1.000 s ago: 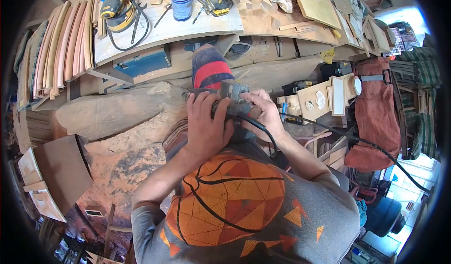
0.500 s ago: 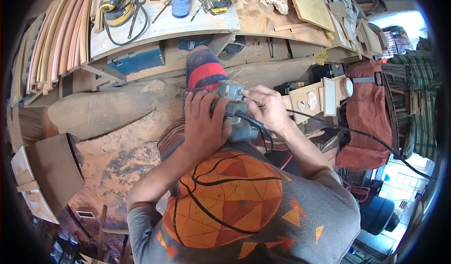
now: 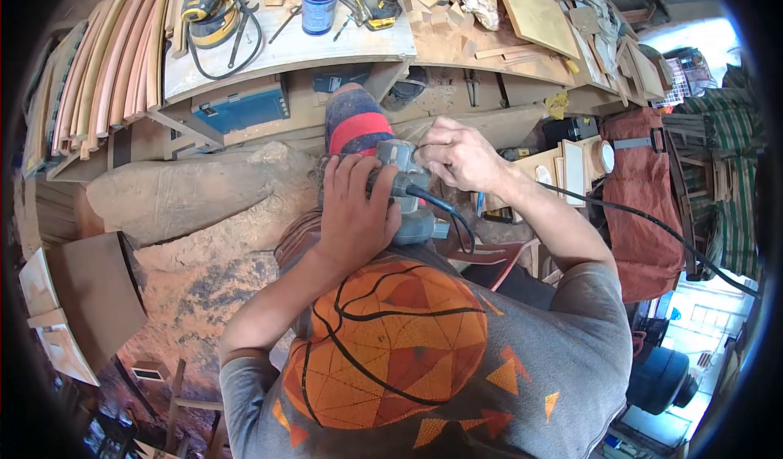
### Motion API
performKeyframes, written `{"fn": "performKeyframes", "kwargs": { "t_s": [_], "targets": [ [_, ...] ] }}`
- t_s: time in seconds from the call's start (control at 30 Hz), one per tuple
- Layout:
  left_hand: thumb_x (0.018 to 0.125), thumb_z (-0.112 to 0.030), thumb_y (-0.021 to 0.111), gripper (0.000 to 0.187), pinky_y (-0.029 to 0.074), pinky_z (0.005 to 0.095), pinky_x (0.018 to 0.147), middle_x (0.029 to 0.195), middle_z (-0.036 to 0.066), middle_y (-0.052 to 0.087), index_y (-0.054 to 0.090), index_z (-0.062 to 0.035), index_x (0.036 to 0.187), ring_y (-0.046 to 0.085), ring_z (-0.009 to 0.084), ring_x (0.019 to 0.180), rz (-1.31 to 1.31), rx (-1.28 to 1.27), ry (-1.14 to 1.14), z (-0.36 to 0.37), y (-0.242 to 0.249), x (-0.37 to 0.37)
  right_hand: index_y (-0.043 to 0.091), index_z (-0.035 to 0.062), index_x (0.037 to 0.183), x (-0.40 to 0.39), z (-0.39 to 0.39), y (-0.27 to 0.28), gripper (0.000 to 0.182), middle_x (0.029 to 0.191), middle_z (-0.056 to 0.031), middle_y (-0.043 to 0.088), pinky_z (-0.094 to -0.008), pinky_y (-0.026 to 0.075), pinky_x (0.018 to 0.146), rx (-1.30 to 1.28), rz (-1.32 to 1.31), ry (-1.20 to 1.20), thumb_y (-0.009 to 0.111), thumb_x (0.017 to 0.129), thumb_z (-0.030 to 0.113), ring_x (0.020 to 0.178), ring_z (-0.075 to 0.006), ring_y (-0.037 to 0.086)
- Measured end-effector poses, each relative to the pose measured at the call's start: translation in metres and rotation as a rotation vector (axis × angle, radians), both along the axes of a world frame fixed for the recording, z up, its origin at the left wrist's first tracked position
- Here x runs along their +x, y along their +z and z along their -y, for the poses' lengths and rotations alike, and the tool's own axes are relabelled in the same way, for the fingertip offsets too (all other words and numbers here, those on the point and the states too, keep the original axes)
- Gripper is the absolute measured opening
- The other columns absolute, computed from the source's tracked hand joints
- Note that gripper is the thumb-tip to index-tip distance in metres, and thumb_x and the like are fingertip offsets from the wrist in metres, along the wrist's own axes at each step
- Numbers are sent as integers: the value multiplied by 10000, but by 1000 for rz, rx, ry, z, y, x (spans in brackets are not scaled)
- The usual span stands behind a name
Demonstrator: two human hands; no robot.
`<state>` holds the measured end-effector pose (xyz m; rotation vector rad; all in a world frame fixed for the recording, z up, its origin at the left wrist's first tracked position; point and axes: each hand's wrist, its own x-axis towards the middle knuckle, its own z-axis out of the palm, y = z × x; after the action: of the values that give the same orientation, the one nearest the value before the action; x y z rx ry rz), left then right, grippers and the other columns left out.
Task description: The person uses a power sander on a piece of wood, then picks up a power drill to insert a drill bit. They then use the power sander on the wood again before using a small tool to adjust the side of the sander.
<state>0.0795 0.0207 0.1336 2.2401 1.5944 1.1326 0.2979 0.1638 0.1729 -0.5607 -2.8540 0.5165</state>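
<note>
A grey corded power tool (image 3: 405,188) rests on my lap, just short of my knee. My left hand (image 3: 352,210) is wrapped over its body from the left. Higher up, my right hand (image 3: 458,155) sits at the tool's front end, fingers curled on it near the head. A black cord (image 3: 620,210) leaves the tool's rear and runs off to the right. My leg with a red-and-blue striped covering (image 3: 356,120) points toward the bench. What lies under the tool is hidden by my hands.
A workbench (image 3: 351,47) ahead carries a yellow sander (image 3: 209,6), a spray can (image 3: 320,0), wood scraps and boards. Curved wooden slats (image 3: 102,71) stack at left. Small wooden assemblies (image 3: 571,169) and a reddish cloth (image 3: 644,190) stand at right. Sawdust covers the floor (image 3: 204,271).
My right hand has lifted from the tool's rear handle and moved up to its front end. The left hand keeps its hold; the view has shifted slightly.
</note>
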Motion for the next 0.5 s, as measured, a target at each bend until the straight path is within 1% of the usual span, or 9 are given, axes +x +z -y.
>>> {"fn": "performKeyframes", "kwargs": {
  "t_s": [0.07,0.1,0.2,0.27,0.3,0.37,0.4,0.47,0.5],
  "targets": [
    [752,-183,746,598,360,629,1083,1240,178,511,549,-25,1294,497,417,1218,6,-6,-5,-1,-1,0,746,54,975,-1,-2,4,255,959,-32,672,-376,555,784,115,50,83,754,719,47,928,-264,612],
    [749,-179,746,597,361,630,1080,1239,179,511,550,-24,1291,496,417,1215,15,0,-7,-2,-1,0,746,54,975,0,-2,4,255,959,-32,672,-376,555,784,115,50,83,754,719,47,928,-264,612],
    [743,-174,749,593,366,631,1072,1234,177,514,553,-25,1283,500,415,1203,22,13,-6,-6,1,0,750,59,986,-4,-10,12,302,960,-16,647,-364,557,758,227,158,169,775,686,88,931,-248,586],
    [741,-172,750,589,370,631,1066,1230,176,516,556,-27,1278,504,415,1193,20,5,-19,-6,2,-1,750,60,991,-8,-11,22,304,940,-29,631,-366,553,725,315,166,336,793,697,123,931,-238,576],
    [735,-170,755,592,372,631,1063,1227,174,519,558,-29,1275,508,413,1188,32,0,-25,-8,1,-2,750,60,991,-7,-12,21,304,940,-29,631,-366,553,725,319,165,333,793,697,123,931,-238,576],
    [730,-167,760,594,374,631,1060,1225,172,521,561,-32,1273,511,412,1182,44,-3,-22,-9,-1,-3,753,66,998,-5,-13,17,294,946,-40,634,-372,547,725,200,2,182,803,715,128,910,-243,580],
    [725,-164,764,597,373,632,1061,1226,171,521,562,-34,1271,512,411,1184,55,6,-18,-7,-2,-4,753,66,998,-3,-13,15,294,946,-40,634,-372,547,725,202,0,192,803,715,128,910,-243,580],
    [720,-162,767,600,372,632,1062,1227,170,522,563,-36,1270,512,411,1186,62,11,-10,-7,-4,-6,754,64,995,1,-8,7,275,948,-44,635,-369,542,720,133,7,51,811,732,119,883,-254,583],
    [717,-155,769,603,372,630,1063,1226,170,522,562,-36,1270,511,411,1189,66,8,-7,-7,-3,-5,754,64,995,2,-8,0,275,948,-44,635,-369,542,720,125,6,48,811,732,119,883,-254,583]
  ]
}}
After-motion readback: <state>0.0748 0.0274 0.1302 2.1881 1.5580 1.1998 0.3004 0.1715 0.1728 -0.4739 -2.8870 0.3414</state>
